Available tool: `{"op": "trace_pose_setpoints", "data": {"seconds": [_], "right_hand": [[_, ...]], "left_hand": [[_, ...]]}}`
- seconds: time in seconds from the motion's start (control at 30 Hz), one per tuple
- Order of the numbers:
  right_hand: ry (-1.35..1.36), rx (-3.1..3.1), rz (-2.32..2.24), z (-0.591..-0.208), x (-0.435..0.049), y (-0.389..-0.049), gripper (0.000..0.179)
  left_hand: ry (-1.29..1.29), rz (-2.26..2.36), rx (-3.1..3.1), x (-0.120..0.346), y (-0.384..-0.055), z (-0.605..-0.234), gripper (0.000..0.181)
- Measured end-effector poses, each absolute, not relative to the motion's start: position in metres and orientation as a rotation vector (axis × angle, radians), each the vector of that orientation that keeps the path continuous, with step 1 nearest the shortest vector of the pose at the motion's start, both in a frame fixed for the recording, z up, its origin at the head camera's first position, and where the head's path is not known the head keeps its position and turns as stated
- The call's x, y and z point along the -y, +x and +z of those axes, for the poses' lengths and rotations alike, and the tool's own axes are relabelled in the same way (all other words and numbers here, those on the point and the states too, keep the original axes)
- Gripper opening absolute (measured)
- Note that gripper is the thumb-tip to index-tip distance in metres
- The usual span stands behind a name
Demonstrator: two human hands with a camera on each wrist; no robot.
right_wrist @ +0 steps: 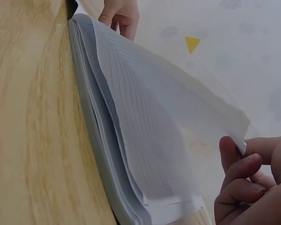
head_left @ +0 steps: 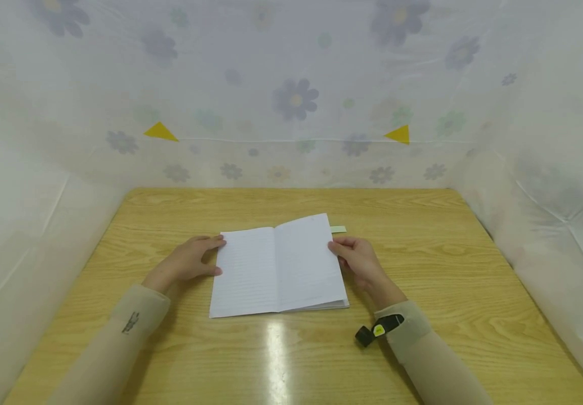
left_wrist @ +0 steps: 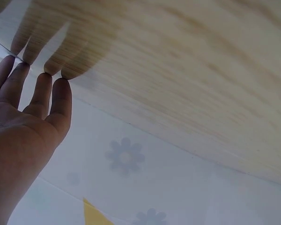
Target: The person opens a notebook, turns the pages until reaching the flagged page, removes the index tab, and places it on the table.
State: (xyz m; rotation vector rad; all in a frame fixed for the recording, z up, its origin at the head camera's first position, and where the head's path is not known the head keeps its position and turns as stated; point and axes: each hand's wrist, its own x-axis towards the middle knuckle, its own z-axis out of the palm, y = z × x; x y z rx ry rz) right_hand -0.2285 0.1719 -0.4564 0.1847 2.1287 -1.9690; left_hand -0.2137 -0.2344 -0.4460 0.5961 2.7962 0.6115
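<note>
On the counter (head_left: pixel 473 270), right fingers (right_wrist: pixel 243 169) pinch a page (head_left: pixel 306 264), left fingers (left_wrist: pixel 61 97) relaxed; likely a page-turn, probably needing a leftward sweep

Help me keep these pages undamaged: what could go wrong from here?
The lifted page, pinched at its outer edge by the right hand, might crease or tear. The pale green tab, protruding beside that hand, could bend. The left hand touches only the left edge of the lined notebook, which might slide.
</note>
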Motion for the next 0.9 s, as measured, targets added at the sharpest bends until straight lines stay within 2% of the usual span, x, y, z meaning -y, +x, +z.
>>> {"op": "trace_pose_setpoints", "data": {"seconds": [0.27,0.9], "right_hand": [[0.142,-2.127,-1.969,-0.448,-0.167,-0.227,0.036],[0.183,-2.072,-2.031,-0.443,-0.148,-0.227,0.032]], "left_hand": [[0.604,0.601,-2.803,0.236,-0.214,-0.447,0.076],[0.619,0.611,-2.788,0.234,-0.212,-0.444,0.074]]}}
